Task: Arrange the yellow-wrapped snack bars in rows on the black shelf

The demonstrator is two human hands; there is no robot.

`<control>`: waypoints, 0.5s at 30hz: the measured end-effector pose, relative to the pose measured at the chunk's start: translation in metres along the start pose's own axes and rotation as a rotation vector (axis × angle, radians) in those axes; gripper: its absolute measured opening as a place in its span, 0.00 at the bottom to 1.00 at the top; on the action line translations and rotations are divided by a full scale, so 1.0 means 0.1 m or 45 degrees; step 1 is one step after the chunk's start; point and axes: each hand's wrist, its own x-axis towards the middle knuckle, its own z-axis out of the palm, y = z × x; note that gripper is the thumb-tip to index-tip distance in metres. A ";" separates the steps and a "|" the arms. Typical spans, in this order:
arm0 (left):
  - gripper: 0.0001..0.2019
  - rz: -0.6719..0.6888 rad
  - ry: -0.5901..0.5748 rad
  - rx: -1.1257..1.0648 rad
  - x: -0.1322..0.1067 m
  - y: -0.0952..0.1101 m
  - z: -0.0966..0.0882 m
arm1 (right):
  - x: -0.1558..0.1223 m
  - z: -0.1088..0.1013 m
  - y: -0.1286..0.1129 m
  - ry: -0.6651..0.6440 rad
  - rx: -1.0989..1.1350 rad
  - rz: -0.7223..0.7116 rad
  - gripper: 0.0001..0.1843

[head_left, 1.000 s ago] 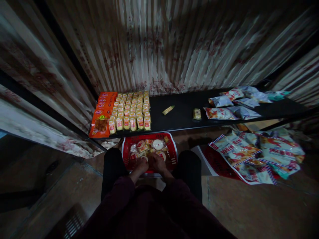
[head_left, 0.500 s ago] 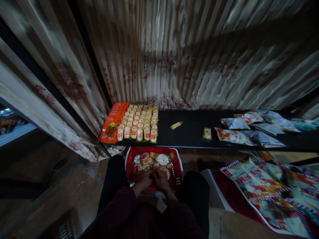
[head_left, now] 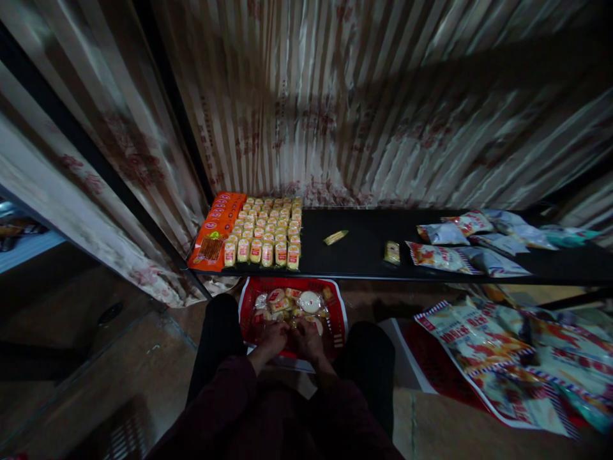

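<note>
My left hand [head_left: 272, 340] and my right hand [head_left: 309, 340] are close together over the front of a red basket [head_left: 341, 313] between my knees. The fingers of both are curled inward, and a small yellowish spot shows between the fingertips, too dim to name. Wrapped snacks fill part of the basket, among them a round white packet [head_left: 310, 301] just beyond my fingers. On the black shelf [head_left: 354, 259] above stand tight rows of small yellow wrapped snacks [head_left: 267, 233], beside flat orange packets [head_left: 214, 231].
One yellow snack [head_left: 336, 237] lies loose on the shelf, and another [head_left: 391, 252] stands farther right. Several chip-like bags [head_left: 443, 257] lie at the shelf's right. Below them is a second basket [head_left: 407, 348] heaped with large snack bags [head_left: 483, 338]. A striped curtain [head_left: 306, 115] hangs behind.
My hands have shifted slightly left in the picture, and their fingertips now meet around something small. The view has turned a little; the things on the shelf keep their places.
</note>
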 end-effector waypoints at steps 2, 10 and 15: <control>0.19 -0.038 0.016 0.059 -0.01 0.01 0.00 | -0.01 0.01 -0.02 -0.018 0.062 0.007 0.16; 0.15 -0.155 -0.014 -0.046 -0.03 0.07 -0.03 | 0.06 0.01 0.06 0.337 0.452 0.080 0.11; 0.14 -0.134 -0.033 -0.105 -0.07 0.10 -0.07 | 0.10 0.02 0.09 0.441 0.896 0.239 0.13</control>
